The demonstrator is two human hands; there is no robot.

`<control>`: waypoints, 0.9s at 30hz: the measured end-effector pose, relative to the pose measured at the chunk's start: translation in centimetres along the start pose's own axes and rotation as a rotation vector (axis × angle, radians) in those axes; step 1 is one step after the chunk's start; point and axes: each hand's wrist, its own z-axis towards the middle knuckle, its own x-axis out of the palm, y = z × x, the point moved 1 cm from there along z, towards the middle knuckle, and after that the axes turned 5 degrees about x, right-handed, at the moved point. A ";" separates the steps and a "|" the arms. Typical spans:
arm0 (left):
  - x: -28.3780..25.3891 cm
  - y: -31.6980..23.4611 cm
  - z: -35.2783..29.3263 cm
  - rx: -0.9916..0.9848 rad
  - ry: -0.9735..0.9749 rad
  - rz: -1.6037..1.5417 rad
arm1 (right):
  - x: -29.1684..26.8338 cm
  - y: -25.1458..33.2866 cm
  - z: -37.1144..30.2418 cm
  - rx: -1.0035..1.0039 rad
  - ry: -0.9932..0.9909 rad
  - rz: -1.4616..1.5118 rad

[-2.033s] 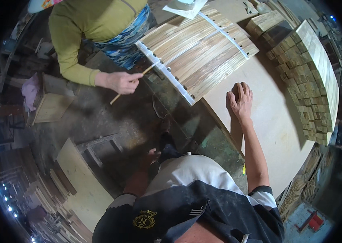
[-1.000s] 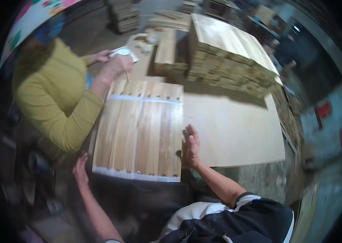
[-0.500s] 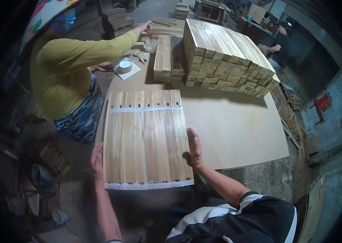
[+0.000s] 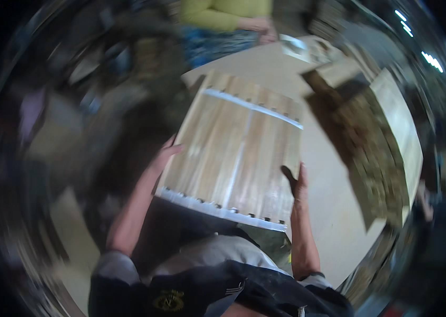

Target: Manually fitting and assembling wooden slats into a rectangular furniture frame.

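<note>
Between both hands lies the slat panel: left hand and right hand clamp its sides, long way pointing ahead.

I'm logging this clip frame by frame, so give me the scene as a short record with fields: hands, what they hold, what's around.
left hand: left hand on the left edge of the slat panel
right hand: right hand on the panel's right edge, near its lower corner
panel: wooden slats side by side, a white strip across each end
surface: pale tabletop
nearby: stack of wood blocks to the right
other person: yellow sleeve at the far side
image: blurred
</note>
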 end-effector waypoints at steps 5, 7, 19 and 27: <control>1.5 0.6 -10.7 0.024 -0.346 0.197 | 7.2 1.5 3.3 0.151 0.189 -0.079; -1.3 -3.9 -13.5 0.118 -0.536 0.205 | 14.2 2.5 7.6 0.222 0.408 -0.012; 13.2 2.4 -28.7 0.550 -1.074 -0.404 | 25.5 5.6 9.9 0.415 1.016 -0.373; 18.8 9.3 -30.6 0.450 -1.324 -0.516 | 27.6 -2.3 14.8 0.481 1.391 -0.417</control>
